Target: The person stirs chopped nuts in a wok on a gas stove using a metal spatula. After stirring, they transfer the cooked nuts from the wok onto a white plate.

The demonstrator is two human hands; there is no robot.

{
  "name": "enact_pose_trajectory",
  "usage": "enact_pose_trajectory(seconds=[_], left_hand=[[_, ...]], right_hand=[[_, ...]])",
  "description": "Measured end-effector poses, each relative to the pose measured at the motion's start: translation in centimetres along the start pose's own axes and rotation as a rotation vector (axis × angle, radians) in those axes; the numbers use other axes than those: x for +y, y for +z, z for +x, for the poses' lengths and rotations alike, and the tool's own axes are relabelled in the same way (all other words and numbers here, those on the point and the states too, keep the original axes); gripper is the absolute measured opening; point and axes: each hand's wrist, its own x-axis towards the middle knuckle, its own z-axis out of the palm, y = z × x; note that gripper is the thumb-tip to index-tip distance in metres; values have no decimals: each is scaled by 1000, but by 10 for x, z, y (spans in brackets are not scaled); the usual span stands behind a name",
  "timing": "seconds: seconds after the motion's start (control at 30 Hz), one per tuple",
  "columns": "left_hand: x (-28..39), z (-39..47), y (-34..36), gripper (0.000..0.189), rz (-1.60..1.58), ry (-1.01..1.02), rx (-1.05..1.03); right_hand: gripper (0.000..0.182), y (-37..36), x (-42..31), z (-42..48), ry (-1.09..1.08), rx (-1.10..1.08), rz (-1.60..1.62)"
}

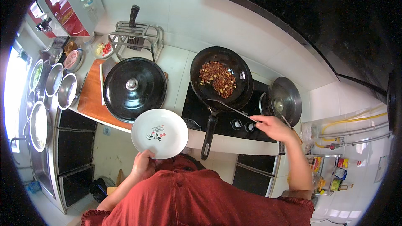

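My left hand [144, 163] grips the rim of a white plate [176, 135] with printed writing and red marks; no food lies on it. In my right hand [273, 127] is the thin metal handle of a cooking utensil [234, 109], its far end inside a black frying pan [198, 72]. That end is hard to make out against the dark pan. Reddish-brown peanuts [220, 77], a few of them pale, lie heaped in the pan. The pan sits on a black glass gas hob [196, 106], its black handle [209, 138] pointing towards me.
Left of the hob, a black lid [135, 91] with a metal knob rests over a wooden cutting board [89, 97]. Behind stand a metal knife rack [154, 37] and a plate of chopped ingredients [105, 47]. Several metal bowls [67, 91] line the left. A second pan [290, 100] sits right.
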Motion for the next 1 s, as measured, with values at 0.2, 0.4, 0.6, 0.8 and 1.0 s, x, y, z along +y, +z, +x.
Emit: enact_pose_trajectory(seconds=[0.2,0.4,0.6,0.8,1.0], left_hand=[[-9,9,-12,38,-27,16,-111],[-6,0,3,39,-57,25,-69],[-13,7,-10,38,-60,17,-96],[-12,2,2,37,-63,2,-60],[-12,3,-7,34,25,-7,-67]], right_hand=[[40,59,0,81,-12,177,404],[43,73,-7,110,108,394,1240],[37,74,8,58,-165,561,-20],[37,50,7,89,-277,592,-642],[39,-5,30,111,-169,559,-797]])
